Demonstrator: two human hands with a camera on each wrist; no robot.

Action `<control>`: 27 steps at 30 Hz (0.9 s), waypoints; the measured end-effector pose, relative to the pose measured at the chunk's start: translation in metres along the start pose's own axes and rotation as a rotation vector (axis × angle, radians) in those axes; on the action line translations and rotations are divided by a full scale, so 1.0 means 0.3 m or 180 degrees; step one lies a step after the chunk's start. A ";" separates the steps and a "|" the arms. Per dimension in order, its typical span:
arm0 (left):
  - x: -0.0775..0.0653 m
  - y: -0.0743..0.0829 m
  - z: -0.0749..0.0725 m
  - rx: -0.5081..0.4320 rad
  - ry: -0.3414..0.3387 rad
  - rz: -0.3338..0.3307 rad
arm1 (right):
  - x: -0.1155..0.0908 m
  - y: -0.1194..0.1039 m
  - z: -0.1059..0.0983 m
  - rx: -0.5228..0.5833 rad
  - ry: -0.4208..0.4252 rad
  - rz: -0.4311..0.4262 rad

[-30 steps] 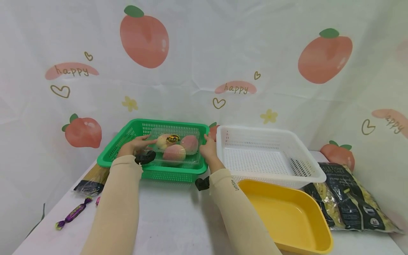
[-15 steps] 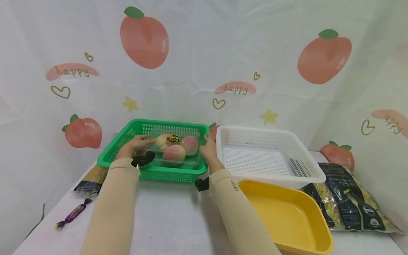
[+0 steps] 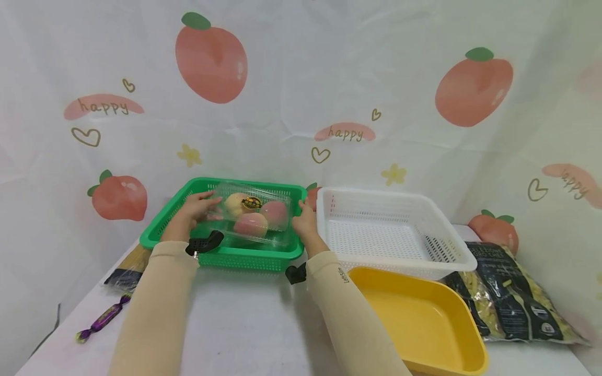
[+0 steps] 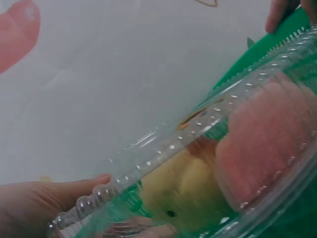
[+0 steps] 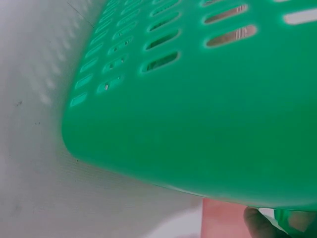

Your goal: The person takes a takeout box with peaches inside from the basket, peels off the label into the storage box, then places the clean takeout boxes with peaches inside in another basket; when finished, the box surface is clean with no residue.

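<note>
A clear plastic clamshell box (image 3: 221, 230) holding three peaches (image 3: 251, 225) is in the green basket (image 3: 263, 261), its left end tilted up. My left hand (image 3: 193, 210) grips that end. In the left wrist view the thumb of the left hand (image 4: 64, 193) lies on the box's ridged edge, with fingers showing through the plastic beneath. My right hand (image 3: 307, 222) holds the basket's right rim. The right wrist view mostly shows the basket's outer wall (image 5: 198, 124), with one fingertip (image 5: 260, 223) at the rim.
Right of the green basket stands a white basket (image 3: 376, 237), with a yellow tray (image 3: 414, 318) in front. A pasta bag (image 3: 512, 297) lies far right. At left are a purple-wrapped candy (image 3: 103, 318) and a clear packet (image 3: 126, 269). A printed cloth (image 3: 282, 78) hangs behind.
My left hand has raised the box's left end, so the box now tilts and sits slightly further left. The right hand stays on the basket's rim. The head view has shifted slightly.
</note>
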State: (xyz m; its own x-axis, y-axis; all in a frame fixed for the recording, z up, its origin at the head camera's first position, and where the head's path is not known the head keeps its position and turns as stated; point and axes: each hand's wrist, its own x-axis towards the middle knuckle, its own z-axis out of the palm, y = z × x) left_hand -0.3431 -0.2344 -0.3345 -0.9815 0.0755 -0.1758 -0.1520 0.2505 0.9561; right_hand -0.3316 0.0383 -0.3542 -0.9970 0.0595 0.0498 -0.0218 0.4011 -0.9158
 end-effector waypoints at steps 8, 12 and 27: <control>-0.045 0.015 -0.033 -0.0496 0.0224 0.0134 | 0.000 0.000 -0.003 -0.0026 0.0059 -0.0031; -0.072 0.020 -0.044 -0.0813 0.0194 0.0149 | 0.000 0.005 -0.003 -0.0046 0.0048 -0.0011; -0.168 0.035 -0.034 -0.1106 0.0594 0.0595 | 0.001 0.004 0.003 -0.0093 0.0078 -0.0072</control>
State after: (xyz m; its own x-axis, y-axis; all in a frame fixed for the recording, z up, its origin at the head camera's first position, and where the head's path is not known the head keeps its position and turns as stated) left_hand -0.2964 -0.2455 -0.3133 -0.9952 -0.0950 0.0225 0.0314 -0.0932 0.9952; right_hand -0.3318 0.0378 -0.3556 -0.9941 0.0725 0.0804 -0.0417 0.4292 -0.9023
